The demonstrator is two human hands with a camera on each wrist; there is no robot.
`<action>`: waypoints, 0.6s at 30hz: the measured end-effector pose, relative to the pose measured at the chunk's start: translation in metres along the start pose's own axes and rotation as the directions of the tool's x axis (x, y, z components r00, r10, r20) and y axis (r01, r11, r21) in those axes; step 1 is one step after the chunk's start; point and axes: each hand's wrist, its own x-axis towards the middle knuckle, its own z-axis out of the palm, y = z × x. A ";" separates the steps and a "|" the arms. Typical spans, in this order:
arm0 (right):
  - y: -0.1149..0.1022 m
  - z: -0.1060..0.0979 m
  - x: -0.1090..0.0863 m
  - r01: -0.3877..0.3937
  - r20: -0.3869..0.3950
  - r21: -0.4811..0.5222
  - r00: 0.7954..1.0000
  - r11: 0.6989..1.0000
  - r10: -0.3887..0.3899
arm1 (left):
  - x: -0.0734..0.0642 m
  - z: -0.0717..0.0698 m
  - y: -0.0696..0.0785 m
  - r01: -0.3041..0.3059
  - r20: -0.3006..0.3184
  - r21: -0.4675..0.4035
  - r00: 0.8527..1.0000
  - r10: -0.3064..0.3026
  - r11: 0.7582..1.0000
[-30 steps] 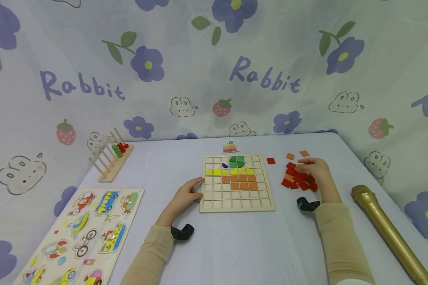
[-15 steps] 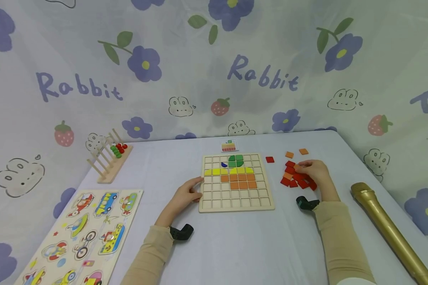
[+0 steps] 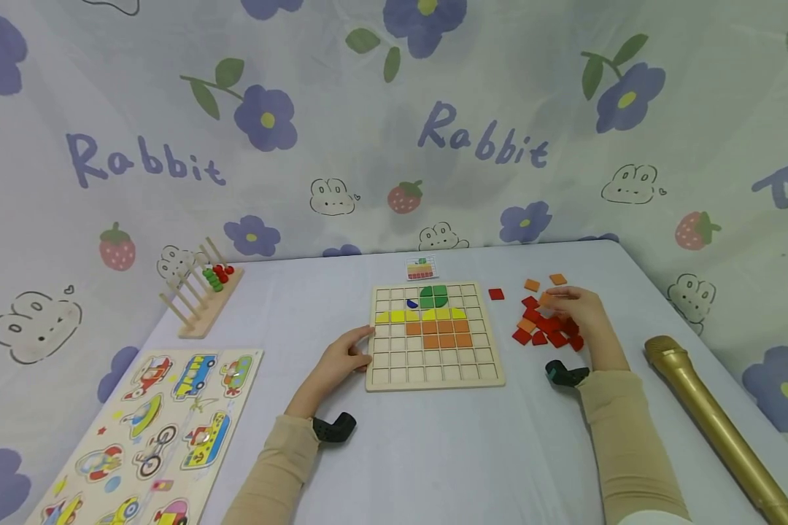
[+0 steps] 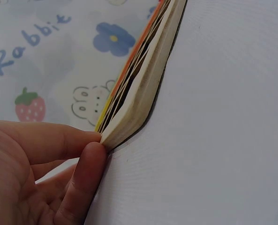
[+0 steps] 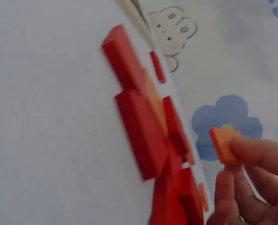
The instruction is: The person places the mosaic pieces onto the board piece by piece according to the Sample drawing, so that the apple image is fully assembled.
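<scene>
My right hand (image 3: pixel 581 310) pinches an orange square tile (image 5: pixel 224 145) between thumb and fingers, lifted over the heap of red tiles (image 3: pixel 551 328). In the right wrist view the hand (image 5: pixel 258 178) and tile are apart from the pile. With fingertips against its left edge, my left hand (image 3: pixel 338 359) touches the wooden grid board (image 3: pixel 433 373); in the left wrist view, thumb and forefinger (image 4: pixel 66 143) meet the edge. The board carries green tiles (image 3: pixel 433 296), a blue piece (image 3: pixel 412 303), a row of yellow pieces (image 3: pixel 398 316) and two rows of orange tiles (image 3: pixel 440 340).
A picture card (image 3: pixel 422 268) lies behind the board. Loose orange tiles (image 3: pixel 558 279) and a red tile (image 3: pixel 496 294) lie near the heap. A vehicle puzzle board (image 3: pixel 151 430) and bead rack (image 3: pixel 210 302) stand left; a gold microphone (image 3: pixel 709 415) lies right.
My right hand has reached into the heap, taken an orange tile and raised it slightly. A few red tiles have shifted. My left hand stays at the board's edge.
</scene>
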 end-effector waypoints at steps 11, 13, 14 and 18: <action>-0.015 0.005 -0.006 -0.089 0.208 0.523 0.978 0.848 -0.025 | 0.000 0.000 -0.001 0.000 0.004 0.005 1.000 0.000 1.000; -0.021 0.015 -0.006 -0.098 0.237 0.523 0.971 0.846 -0.034 | -0.001 0.000 -0.001 0.004 0.007 0.008 1.000 -0.004 1.000; -0.025 0.020 -0.007 -0.102 0.252 0.521 0.967 0.847 -0.038 | -0.001 0.000 -0.001 0.007 0.007 0.008 1.000 -0.007 1.000; -0.043 0.048 -0.010 -0.095 0.322 0.488 0.944 0.868 -0.078 | -0.002 -0.001 0.001 0.009 -0.001 0.007 1.000 -0.009 1.000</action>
